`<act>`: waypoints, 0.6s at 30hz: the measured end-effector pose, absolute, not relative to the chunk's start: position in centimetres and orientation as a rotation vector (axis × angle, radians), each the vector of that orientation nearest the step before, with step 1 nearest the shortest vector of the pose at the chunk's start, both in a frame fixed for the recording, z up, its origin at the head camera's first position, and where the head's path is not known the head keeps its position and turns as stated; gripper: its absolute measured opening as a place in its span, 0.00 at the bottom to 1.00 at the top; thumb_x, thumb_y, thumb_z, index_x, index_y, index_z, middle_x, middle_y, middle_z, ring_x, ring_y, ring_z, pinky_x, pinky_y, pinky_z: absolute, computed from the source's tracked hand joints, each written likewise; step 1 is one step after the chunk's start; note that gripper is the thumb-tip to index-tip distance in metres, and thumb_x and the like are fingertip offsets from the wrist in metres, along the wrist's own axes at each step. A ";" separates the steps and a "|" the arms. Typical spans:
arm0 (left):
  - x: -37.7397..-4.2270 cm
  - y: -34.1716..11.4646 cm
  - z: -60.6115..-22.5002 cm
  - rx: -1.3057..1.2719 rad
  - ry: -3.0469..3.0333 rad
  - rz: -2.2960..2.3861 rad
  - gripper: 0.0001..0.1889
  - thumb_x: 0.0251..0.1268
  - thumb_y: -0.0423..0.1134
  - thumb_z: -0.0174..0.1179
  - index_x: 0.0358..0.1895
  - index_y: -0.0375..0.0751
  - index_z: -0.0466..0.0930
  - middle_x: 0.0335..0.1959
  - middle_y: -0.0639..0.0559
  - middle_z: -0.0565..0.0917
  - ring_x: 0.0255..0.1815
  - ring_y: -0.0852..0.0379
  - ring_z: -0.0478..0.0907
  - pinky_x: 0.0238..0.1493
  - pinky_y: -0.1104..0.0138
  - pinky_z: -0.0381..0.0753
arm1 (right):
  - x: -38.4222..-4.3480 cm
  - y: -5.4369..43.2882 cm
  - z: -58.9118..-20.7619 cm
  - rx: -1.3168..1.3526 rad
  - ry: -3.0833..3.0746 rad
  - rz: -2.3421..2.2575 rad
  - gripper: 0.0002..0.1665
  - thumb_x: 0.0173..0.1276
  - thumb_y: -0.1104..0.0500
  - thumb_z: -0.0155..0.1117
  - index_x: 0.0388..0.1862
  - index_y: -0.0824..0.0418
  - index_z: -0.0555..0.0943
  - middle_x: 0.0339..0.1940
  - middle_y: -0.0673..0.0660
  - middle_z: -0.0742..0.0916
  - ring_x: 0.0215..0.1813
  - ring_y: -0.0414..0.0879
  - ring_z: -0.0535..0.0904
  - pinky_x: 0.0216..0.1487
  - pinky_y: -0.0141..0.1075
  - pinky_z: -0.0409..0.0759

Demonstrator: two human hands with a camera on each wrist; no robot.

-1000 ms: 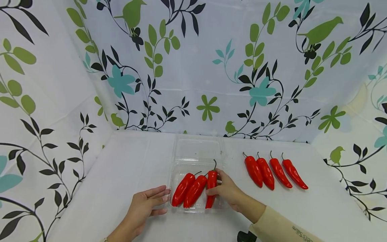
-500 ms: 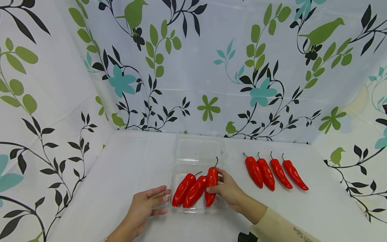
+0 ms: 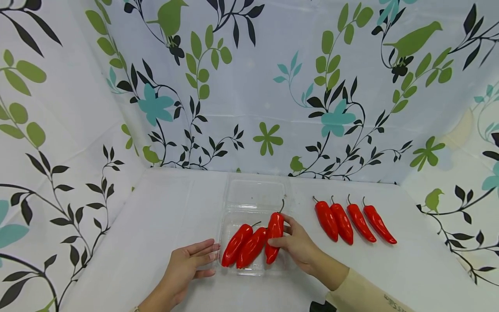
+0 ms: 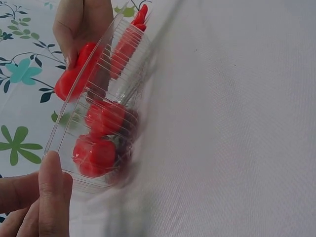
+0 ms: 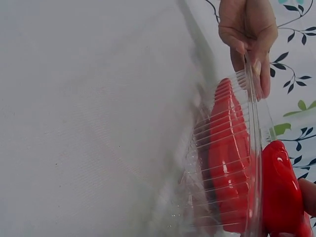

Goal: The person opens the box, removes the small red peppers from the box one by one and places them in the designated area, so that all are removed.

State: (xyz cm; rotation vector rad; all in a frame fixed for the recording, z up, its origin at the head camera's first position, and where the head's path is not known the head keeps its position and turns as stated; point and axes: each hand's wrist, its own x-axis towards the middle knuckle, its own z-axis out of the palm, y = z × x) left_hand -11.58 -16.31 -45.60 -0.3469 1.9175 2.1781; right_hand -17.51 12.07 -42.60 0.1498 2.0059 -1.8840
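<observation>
A clear plastic clamshell container (image 3: 255, 271) lies with its lid (image 3: 255, 190) folded back on the white table. In its base are two red peppers, a left one (image 3: 236, 245) and a middle one (image 3: 252, 248), side by side and slanting. My right hand (image 3: 298, 242) pinches a third red pepper (image 3: 275, 227) between thumb and fingers, stem up and tilted, over the right part of the base. The right wrist view shows this held pepper (image 5: 282, 192) at rim height. At the container's left edge my left hand (image 3: 187, 264) pinches the rim, its fingers (image 5: 259, 69) on both sides of it.
Several more red peppers (image 3: 343, 224) lie in a slanted row on the table, right of the container. The white table (image 3: 163, 208) ends at a patterned curtain (image 3: 249, 86) behind, with curtain on both sides too. A small black object (image 3: 322, 307) shows by the right sleeve.
My right hand has raised the held pepper slightly and shifted it a little to the right. The left hand and the other peppers have stayed in place.
</observation>
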 end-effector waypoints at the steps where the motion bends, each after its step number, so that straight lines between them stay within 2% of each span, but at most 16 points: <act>1: -11.6 -16.3 -45.6 -0.349 1.919 2.178 0.27 0.65 0.31 0.67 0.66 0.25 0.74 0.57 0.37 0.83 0.52 0.49 0.85 0.43 0.57 0.89 | -17.5 12.1 -42.5 0.151 2.003 -1.892 0.54 0.59 0.68 0.73 0.80 0.61 0.54 0.71 0.69 0.67 0.70 0.67 0.65 0.58 0.53 0.83; 13: -11.5 -16.4 -45.5 -0.353 1.916 2.187 0.26 0.65 0.30 0.67 0.65 0.25 0.74 0.57 0.37 0.84 0.53 0.48 0.85 0.42 0.57 0.89 | -17.1 13.6 -39.5 0.117 1.934 -1.985 0.52 0.60 0.66 0.74 0.78 0.56 0.56 0.71 0.66 0.68 0.71 0.64 0.65 0.59 0.53 0.82; 18: -11.6 -16.4 -45.5 -0.351 1.912 2.186 0.26 0.66 0.30 0.66 0.65 0.25 0.74 0.57 0.37 0.83 0.54 0.47 0.85 0.43 0.57 0.89 | -16.6 14.4 -37.7 0.059 1.899 -2.023 0.52 0.63 0.66 0.72 0.80 0.55 0.54 0.72 0.64 0.68 0.71 0.62 0.66 0.59 0.50 0.83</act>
